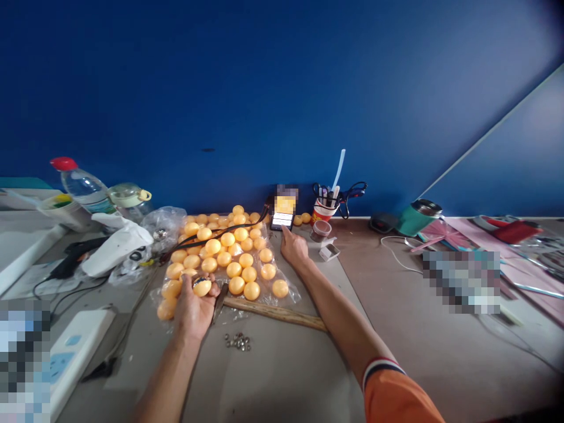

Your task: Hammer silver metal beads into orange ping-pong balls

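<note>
My left hand, palm up, has its fingers curled around an orange ping-pong ball with a dark, shiny patch at its top. My right hand reaches forward, index fingertip at the lower edge of a phone propped upright with its screen lit; nothing is in that hand. Many more orange balls lie on clear plastic, a black strap across them. A wooden-handled hammer rests in front of the balls, its head beside my left hand. Small metal balls form a cluster nearer to me.
Right of the phone stand a cup of pens, a small round tub and a small white box. Leftward are a red-capped bottle, a white heat-gun-like tool and a power strip. A green tumbler stands right.
</note>
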Action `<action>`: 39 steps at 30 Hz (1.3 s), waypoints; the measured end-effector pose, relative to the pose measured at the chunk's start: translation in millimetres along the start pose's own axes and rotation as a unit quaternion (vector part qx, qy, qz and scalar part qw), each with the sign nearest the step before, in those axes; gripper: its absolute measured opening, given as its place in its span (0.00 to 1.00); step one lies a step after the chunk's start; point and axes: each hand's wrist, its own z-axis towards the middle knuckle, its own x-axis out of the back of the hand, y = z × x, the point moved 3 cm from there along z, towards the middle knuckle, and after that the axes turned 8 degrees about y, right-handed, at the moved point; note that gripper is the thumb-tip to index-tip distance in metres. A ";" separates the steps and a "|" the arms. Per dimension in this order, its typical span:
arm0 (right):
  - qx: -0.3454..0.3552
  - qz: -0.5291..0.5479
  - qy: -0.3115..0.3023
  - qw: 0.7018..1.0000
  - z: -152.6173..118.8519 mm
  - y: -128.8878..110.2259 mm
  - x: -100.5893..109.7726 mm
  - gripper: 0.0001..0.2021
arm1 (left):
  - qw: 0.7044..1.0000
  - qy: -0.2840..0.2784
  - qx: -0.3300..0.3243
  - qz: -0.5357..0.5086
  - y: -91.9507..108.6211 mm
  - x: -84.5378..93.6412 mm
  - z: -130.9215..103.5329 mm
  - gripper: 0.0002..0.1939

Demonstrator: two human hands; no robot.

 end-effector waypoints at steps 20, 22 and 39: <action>-0.208 0.176 0.074 0.959 17.5 2.8 4.0 0.45 | 1.000 0.006 0.001 0.010 0.1 0.6 2.1 0.18; -0.230 0.187 0.066 0.953 26.4 -2.5 9.5 0.48 | 1.000 0.003 0.002 0.016 -1.1 2.0 4.3 0.18; -0.334 0.182 0.132 0.915 44.7 -53.1 -2.4 0.47 | 0.999 0.034 0.010 0.000 -0.8 2.1 3.9 0.12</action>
